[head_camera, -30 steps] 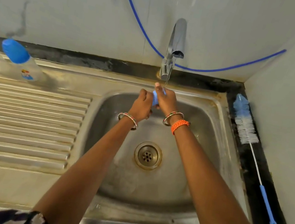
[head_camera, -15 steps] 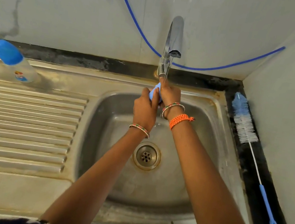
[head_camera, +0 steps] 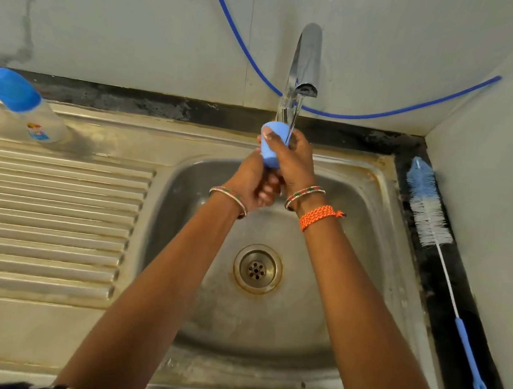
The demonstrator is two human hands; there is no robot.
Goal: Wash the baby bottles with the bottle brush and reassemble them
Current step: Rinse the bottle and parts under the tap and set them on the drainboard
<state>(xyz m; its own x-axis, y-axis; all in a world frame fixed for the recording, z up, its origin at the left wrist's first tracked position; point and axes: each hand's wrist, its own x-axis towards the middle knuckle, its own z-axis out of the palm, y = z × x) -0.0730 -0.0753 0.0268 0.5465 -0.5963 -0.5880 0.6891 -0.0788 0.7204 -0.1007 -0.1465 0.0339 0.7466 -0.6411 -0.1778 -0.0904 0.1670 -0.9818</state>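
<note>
From the head camera, both hands meet under the chrome tap, above the steel sink. The right hand curls around a smooth, rounded blue bottle cap; the left hand grips below it, its fingertips hidden. One capped clear baby bottle lies on the ridged drainboard, partly cut off. One bristly bottle brush lies well apart on the right ledge.

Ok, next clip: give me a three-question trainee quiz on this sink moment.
1. True or false: the bottle brush is in a hand.
2. What does the right hand hold under the tap? A) blue cap B) sponge C) spoon
3. Where does the capped baby bottle lie?

Key: 1. False, it lies on the ledge right of the sink. 2. A. 3. On the drainboard, far left.
</note>
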